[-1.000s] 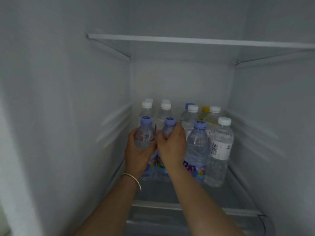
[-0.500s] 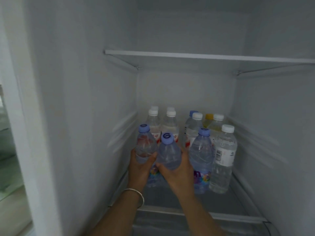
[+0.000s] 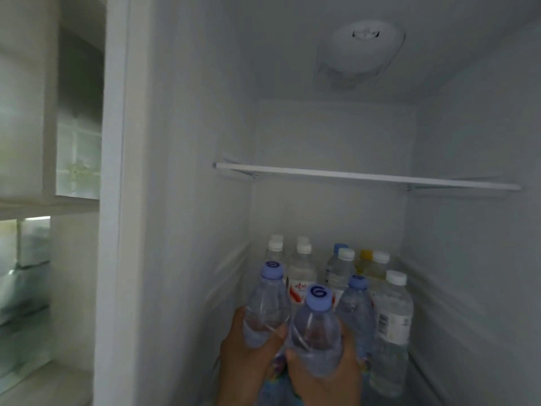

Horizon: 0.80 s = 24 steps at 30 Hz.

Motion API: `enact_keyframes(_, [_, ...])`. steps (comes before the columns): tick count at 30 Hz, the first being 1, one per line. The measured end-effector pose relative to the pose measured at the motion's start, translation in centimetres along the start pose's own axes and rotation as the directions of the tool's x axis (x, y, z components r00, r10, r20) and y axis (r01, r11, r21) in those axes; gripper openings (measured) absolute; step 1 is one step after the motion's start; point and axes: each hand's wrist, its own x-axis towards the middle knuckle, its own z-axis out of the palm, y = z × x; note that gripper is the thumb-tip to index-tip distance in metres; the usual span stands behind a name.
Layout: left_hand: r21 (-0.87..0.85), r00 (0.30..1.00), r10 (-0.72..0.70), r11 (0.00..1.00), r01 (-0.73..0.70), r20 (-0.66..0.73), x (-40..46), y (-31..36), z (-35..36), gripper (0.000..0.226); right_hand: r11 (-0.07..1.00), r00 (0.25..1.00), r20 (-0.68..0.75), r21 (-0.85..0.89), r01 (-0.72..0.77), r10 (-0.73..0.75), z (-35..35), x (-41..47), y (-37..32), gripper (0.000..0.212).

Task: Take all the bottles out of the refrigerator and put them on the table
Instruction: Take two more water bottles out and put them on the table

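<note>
The left hand [image 3: 248, 347] is wrapped round one blue-capped water bottle [image 3: 268, 303] and the right hand [image 3: 325, 373] round another [image 3: 316, 326], both held inside the refrigerator [image 3: 187, 200] in front of the rest. This looks like an early stage: about ten more bottles [image 3: 390, 323] stand on the shelf behind, and no surface is in view.

Two bare hands enter at the bottom edge of the head view, below the white shelf rail [image 3: 366, 177]. The left hand [image 3: 248, 356] sits lower left of that rail, the right hand [image 3: 325, 376] lower right. Both are uncovered: no glove, no sleeve, no ring visible on the fingers [image 3: 282, 332]. The wrists are cut off by the frame edge.
</note>
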Motion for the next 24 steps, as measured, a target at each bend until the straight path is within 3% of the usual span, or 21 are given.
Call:
enact_keyframes(2, [0.009,1.000,-0.006,1.000,0.006,0.002,-0.8,0.7,-0.5,0.061,1.000,0.999,-0.044,-0.007,0.000,0.000,-0.6,-1.2,-1.0,0.066])
enact_keyframes(4, [-0.007,1.000,0.014,1.000,-0.014,-0.012,-2.3,1.1,-1.1,0.058,0.999,0.999,0.005,-0.013,-0.045,0.045,-1.0,-2.8,-1.9,0.063])
enact_keyframes(8, [-0.115,0.996,-0.025,0.993,0.035,0.086,-6.5,2.0,-2.6,0.045,0.997,0.983,-0.184,-0.070,-0.023,0.009,-2.3,-7.2,-3.6,0.076])
enact_keyframes(12, [-0.162,0.967,-0.066,0.981,0.108,0.246,-11.5,3.0,-4.9,0.035,0.987,0.948,-0.318,-0.153,-0.042,-0.009,-3.6,-13.6,-6.0,0.069])
enact_keyframes(14, [-0.096,0.959,-0.028,0.994,0.058,0.284,-14.3,3.5,-6.5,0.028,0.980,0.922,-0.386,-0.188,-0.060,-0.018,-4.5,-17.2,-7.2,0.066])
enact_keyframes(18, [-0.036,0.906,-0.006,0.999,0.024,0.423,-20.2,5.1,-8.6,0.035,0.958,0.866,-0.500,-0.244,-0.149,0.007,-7.1,-23.8,-10.6,0.051])
enact_keyframes(24, [-0.117,0.796,0.012,0.990,0.073,0.605,-29.6,8.8,-8.0,0.037,0.906,0.738,-0.674,-0.330,-0.264,-0.031,-13.1,-31.4,-16.1,0.061])
